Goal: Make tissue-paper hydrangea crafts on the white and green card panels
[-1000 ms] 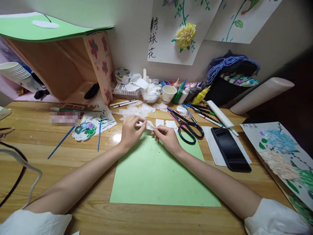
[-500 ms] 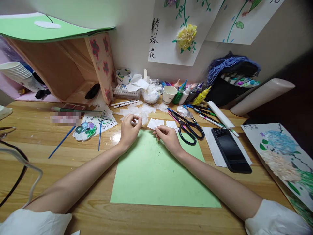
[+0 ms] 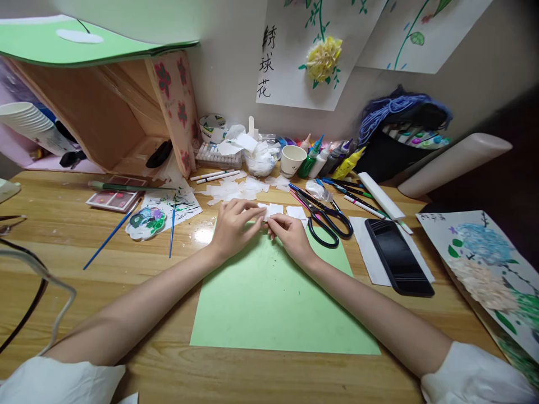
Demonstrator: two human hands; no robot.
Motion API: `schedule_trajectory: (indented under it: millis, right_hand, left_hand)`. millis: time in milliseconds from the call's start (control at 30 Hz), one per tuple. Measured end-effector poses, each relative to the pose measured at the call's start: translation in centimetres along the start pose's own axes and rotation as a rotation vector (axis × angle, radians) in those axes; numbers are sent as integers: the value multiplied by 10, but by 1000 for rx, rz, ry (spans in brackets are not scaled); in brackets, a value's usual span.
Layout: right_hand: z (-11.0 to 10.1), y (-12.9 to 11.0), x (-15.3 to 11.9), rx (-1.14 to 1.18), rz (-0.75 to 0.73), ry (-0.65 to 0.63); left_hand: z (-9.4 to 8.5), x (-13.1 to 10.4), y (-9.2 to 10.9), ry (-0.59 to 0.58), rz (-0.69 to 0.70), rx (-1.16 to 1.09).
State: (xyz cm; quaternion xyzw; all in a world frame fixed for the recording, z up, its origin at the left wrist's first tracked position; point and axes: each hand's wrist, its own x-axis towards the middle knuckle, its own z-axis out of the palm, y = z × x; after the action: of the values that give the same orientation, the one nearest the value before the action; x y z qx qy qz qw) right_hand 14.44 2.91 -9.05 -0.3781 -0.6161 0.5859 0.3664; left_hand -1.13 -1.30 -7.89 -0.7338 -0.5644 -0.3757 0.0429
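Observation:
Over the far edge of a light green sheet (image 3: 278, 303), my two hands meet almost fingertip to fingertip. My left hand (image 3: 236, 229) has its thumb and bent fingers coming together at the tips. My right hand (image 3: 290, 235) is closed in a pinch, the thumb pressed against the index finger. Whatever small thing sits between the fingertips is hidden. Just beyond the fingers lie small white paper squares (image 3: 296, 212), one partly covered by my left fingers. Black-handled scissors (image 3: 324, 219) rest to the right of my right hand, partly on the green sheet.
Behind my hands are white paper scraps (image 3: 233, 189), a paper cup (image 3: 292, 161), a bowl of white scraps (image 3: 263, 159) and several paint bottles (image 3: 314, 160). A phone (image 3: 398, 255) lies at right. Brushes and a paint palette (image 3: 146, 223) lie at left, below an open box (image 3: 126, 118).
My left hand has moved right and its fingers have reached over to my right fingertips. My right hand has stayed almost in place, still pinched.

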Motion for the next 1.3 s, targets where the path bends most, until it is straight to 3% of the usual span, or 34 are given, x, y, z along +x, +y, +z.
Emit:
schedule_trajectory:
  millis: [133, 1300]
  right_hand:
    - [-1, -1, 0, -5, -19, -23]
    - [-1, -3, 0, -21, -25, -30]
  left_hand:
    - [2, -3, -1, -19, 80, 3]
    - [3, -2, -4, -24, 59, -2]
